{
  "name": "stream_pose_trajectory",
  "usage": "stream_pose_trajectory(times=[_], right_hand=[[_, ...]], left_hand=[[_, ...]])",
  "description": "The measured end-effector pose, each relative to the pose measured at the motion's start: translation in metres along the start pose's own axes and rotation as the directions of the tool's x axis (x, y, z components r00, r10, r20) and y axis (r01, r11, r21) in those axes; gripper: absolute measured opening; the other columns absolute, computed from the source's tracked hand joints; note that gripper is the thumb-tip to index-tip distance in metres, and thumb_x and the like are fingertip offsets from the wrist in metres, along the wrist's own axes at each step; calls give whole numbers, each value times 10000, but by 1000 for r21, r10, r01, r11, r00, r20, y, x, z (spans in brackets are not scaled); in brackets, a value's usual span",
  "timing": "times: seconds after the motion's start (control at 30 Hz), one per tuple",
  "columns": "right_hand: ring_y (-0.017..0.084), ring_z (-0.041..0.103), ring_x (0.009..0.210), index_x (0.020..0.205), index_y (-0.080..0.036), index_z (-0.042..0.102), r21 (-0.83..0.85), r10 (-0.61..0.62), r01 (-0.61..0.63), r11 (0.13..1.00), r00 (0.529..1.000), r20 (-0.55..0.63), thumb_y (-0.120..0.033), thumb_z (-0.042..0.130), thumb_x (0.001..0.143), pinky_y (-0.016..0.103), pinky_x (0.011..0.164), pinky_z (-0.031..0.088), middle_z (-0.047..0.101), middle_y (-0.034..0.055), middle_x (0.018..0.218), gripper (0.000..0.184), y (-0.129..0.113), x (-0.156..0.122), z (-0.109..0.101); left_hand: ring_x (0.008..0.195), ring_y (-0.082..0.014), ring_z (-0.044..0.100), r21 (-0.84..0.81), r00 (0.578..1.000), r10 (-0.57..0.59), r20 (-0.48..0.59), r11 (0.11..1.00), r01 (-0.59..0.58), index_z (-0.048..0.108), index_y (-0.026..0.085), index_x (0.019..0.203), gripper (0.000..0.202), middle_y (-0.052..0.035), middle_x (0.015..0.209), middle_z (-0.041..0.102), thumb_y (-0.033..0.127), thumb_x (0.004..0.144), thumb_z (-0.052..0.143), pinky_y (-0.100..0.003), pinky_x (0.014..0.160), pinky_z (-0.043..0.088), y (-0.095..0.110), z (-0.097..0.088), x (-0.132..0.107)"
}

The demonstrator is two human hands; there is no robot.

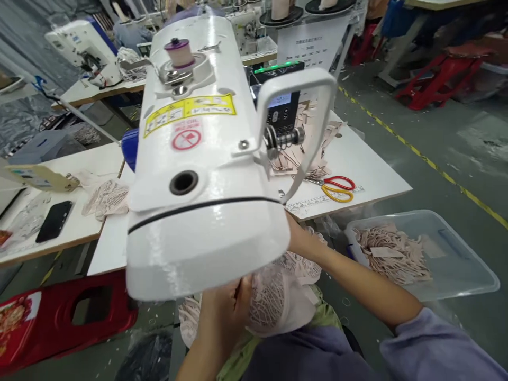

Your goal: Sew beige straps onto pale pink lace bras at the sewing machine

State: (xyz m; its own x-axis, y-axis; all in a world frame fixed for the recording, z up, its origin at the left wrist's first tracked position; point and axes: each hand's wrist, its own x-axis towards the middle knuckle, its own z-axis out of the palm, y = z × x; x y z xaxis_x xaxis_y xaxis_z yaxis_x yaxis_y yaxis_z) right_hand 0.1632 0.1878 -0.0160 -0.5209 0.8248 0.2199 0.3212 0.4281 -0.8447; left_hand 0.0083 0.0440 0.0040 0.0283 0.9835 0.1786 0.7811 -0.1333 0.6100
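A white sewing machine [206, 238] fills the middle of the view, and its head hides the needle area. Below it, my left hand [228, 301] is closed, thumb and fingers pressed together on the edge of a pale pink lace bra [268, 301]. The fingertips go out of sight under the machine head. The bra hangs over my lap, its lace cup showing between my arms. My right hand [292, 233] reaches behind the machine head on the right; its fingers are hidden, with more of the lace just below the wrist.
Red-and-yellow-handled scissors [337, 189] and a printed ruler [301, 203] lie on the white table [373, 169], near a pile of pink strips [297, 159]. Right, a clear bin [460, 264] holds more strips. Left are a black phone [54, 221] and a red stool [59, 317].
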Motion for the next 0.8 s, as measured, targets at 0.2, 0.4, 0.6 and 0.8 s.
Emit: stream_pose_trajectory(times=[0.2, 0.4, 0.6, 0.8], right_hand=[[138, 506, 646, 785, -187, 587, 93, 58, -57, 994, 998, -8, -169, 620, 775, 276, 602, 433, 574, 16, 868, 39, 1, 0, 4], [165, 544, 715, 767, -192, 600, 62, 48, -45, 997, 998, -49, -159, 621, 759, 305, 677, 448, 598, 30, 905, 40, -3, -1, 6], [158, 567, 747, 752, -184, 566, 117, 36, -34, 993, 999, -19, -140, 600, 751, 300, 709, 462, 607, 54, 1000, 56, -4, -3, 2], [132, 505, 685, 744, -187, 538, 127, -2, 8, 992, 999, -51, -179, 579, 779, 288, 681, 447, 595, 55, 1030, 55, 1, -5, 4]], left_hand=[[874, -204, 763, 88, 996, 77, -39, 993, -73, 744, 206, 1048, 294, -65, 989, 793, 221, 949, 467, -240, 735, 600, -4, 0, -4], [845, -202, 769, 163, 989, 122, -89, 981, -107, 734, 192, 1059, 299, -71, 972, 795, 225, 956, 456, -255, 754, 607, -5, 5, -7], [854, -191, 767, 142, 981, 173, -86, 977, -160, 705, 147, 1123, 299, -97, 1013, 786, 210, 963, 460, -214, 744, 599, -2, 13, -8], [703, -176, 760, 228, 958, 273, -88, 942, -247, 665, 129, 1156, 300, -108, 925, 795, 207, 984, 432, -200, 596, 562, 1, 19, -7]])
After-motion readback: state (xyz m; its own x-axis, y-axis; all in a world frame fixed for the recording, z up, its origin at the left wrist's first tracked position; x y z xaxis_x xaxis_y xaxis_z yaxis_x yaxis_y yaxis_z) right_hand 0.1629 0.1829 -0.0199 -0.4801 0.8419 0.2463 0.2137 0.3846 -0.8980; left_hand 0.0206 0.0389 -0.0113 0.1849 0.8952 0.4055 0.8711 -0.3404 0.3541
